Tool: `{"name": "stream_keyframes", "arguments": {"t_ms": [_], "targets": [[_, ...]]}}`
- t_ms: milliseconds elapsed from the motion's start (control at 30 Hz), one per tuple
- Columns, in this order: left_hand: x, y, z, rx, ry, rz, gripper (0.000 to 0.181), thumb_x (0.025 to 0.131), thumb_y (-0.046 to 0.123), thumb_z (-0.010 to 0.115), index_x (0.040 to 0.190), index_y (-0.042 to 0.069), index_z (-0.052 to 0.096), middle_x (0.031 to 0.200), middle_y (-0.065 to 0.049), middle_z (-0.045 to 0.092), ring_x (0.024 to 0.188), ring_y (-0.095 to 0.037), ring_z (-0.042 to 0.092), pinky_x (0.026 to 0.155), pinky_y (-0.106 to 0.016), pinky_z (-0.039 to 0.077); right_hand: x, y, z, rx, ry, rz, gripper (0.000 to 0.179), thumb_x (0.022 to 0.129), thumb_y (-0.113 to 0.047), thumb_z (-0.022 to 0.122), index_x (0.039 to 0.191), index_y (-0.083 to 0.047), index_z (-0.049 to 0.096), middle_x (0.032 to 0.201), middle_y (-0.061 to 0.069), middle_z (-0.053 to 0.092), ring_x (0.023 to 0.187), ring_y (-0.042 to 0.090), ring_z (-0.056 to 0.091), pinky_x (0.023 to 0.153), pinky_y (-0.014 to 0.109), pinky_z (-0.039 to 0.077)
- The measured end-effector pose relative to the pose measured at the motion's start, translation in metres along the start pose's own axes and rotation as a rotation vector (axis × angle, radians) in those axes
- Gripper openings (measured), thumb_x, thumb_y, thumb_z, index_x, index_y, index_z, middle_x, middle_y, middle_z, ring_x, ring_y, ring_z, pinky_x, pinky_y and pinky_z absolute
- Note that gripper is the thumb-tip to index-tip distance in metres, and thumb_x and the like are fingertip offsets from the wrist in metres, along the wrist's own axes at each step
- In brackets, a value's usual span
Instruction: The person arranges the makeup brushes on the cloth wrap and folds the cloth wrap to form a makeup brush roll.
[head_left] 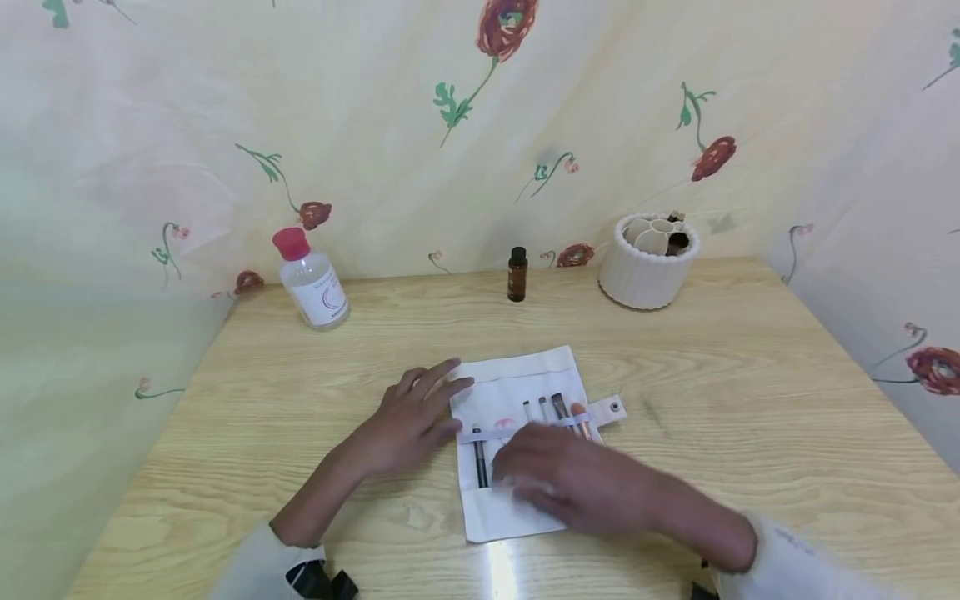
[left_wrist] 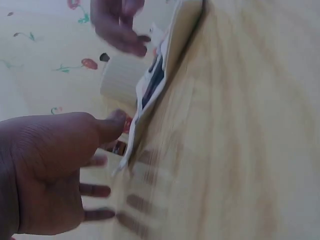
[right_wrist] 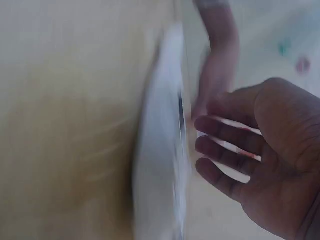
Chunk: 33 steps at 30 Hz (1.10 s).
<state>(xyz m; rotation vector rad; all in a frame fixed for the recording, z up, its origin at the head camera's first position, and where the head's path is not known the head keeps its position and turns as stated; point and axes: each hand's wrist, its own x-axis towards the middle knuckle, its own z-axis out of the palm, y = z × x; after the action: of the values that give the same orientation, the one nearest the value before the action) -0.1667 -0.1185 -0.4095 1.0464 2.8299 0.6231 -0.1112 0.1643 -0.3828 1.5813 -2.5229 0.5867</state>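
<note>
A white fabric brush pouch lies unrolled on the wooden table, its snap tab sticking out on the right. Under its elastic band, a dark slim brush sits at the left. Several more brushes stand in the right part, their lower ends hidden by my right hand. My left hand spreads its fingers at the pouch's upper left edge. Over the pouch's middle hovers my right hand, blurred. In the right wrist view its fingers are loosely bent with nothing in them.
A clear bottle with a pink cap stands at the back left. Near the wall are a small brown bottle and a white ribbed pot with round compartments. Flower-patterned sheeting borders the table.
</note>
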Motion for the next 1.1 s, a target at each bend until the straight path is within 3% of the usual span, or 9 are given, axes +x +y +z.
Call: {"name": "stream_keyframes", "arguments": {"t_ms": [100,267,433,567,700,867,967,1100], "targets": [[0.005,-0.005,-0.003,0.031,0.005,0.04,0.048,0.104,0.023,0.057,0.151,0.02,0.047,0.163,-0.007,0.03,0.141,-0.033,0.033,0.105,-0.062,0.033,0.002,-0.019,0.01,-0.074,-0.055,-0.114,0.024,0.1,-0.024,0.062,0.124,-0.02,0.064,0.129,-0.009,0.062,0.121,0.012,0.053,0.102,0.034,0.045],[0.002,-0.012,-0.002,0.068,-0.013,0.03,0.044,0.103,0.019,0.059,0.146,0.019,0.052,0.155,-0.008,0.041,0.138,-0.032,0.037,0.103,-0.059,0.035,-0.005,-0.021,0.006,-0.23,-0.048,-0.147,0.02,0.097,-0.023,0.066,0.116,-0.02,0.07,0.123,-0.01,0.066,0.112,0.015,0.054,0.094,0.034,0.047],[-0.002,-0.011,-0.002,0.101,0.053,-0.015,0.033,0.096,0.022,0.07,0.129,0.021,0.064,0.118,0.0,0.052,0.109,-0.021,0.044,0.086,-0.039,0.039,-0.022,-0.005,-0.011,-0.274,-0.048,-0.081,0.016,0.097,-0.027,0.067,0.109,-0.021,0.074,0.113,-0.012,0.07,0.11,0.016,0.056,0.093,0.037,0.048],[-0.006,-0.001,-0.001,0.103,0.035,-0.039,0.024,0.092,0.019,0.075,0.115,0.018,0.066,0.098,0.005,0.05,0.089,-0.014,0.045,0.075,-0.03,0.041,-0.037,0.006,-0.02,-0.311,-0.035,0.003,0.016,0.091,-0.036,0.073,0.101,-0.023,0.073,0.105,-0.012,0.069,0.107,0.017,0.056,0.091,0.04,0.047],[-0.01,0.009,0.005,0.111,0.025,-0.023,0.017,0.094,0.017,0.072,0.107,0.013,0.063,0.096,0.006,0.058,0.086,-0.011,0.052,0.073,-0.029,0.049,-0.045,0.01,-0.017,-0.389,-0.014,0.023,0.023,0.084,-0.036,0.08,0.096,-0.019,0.07,0.103,-0.007,0.064,0.101,0.018,0.053,0.085,0.039,0.047],[-0.011,0.013,0.008,0.1,0.076,0.03,0.015,0.092,0.017,0.075,0.101,0.017,0.063,0.101,0.007,0.052,0.093,-0.011,0.046,0.078,-0.03,0.046,-0.047,0.014,-0.011,-0.487,-0.016,0.074,0.008,0.088,-0.01,0.07,0.095,-0.007,0.069,0.102,0.005,0.058,0.093,0.022,0.05,0.075,0.037,0.049],[-0.012,0.014,0.007,0.051,0.054,0.079,0.019,0.09,0.017,0.077,0.104,0.022,0.065,0.11,0.008,0.049,0.1,-0.012,0.043,0.085,-0.033,0.043,-0.051,0.024,-0.015,-0.5,-0.024,0.142,0.008,0.087,-0.003,0.07,0.095,-0.002,0.067,0.1,0.008,0.058,0.09,0.022,0.05,0.073,0.036,0.051],[-0.013,0.016,0.006,0.042,0.03,0.139,0.022,0.091,0.014,0.076,0.108,0.025,0.066,0.112,0.01,0.052,0.104,-0.011,0.046,0.09,-0.034,0.044,-0.058,0.035,-0.02,-0.428,-0.013,0.195,0.013,0.086,-0.003,0.076,0.095,-0.004,0.066,0.101,0.007,0.059,0.087,0.019,0.054,0.073,0.033,0.054]]}}
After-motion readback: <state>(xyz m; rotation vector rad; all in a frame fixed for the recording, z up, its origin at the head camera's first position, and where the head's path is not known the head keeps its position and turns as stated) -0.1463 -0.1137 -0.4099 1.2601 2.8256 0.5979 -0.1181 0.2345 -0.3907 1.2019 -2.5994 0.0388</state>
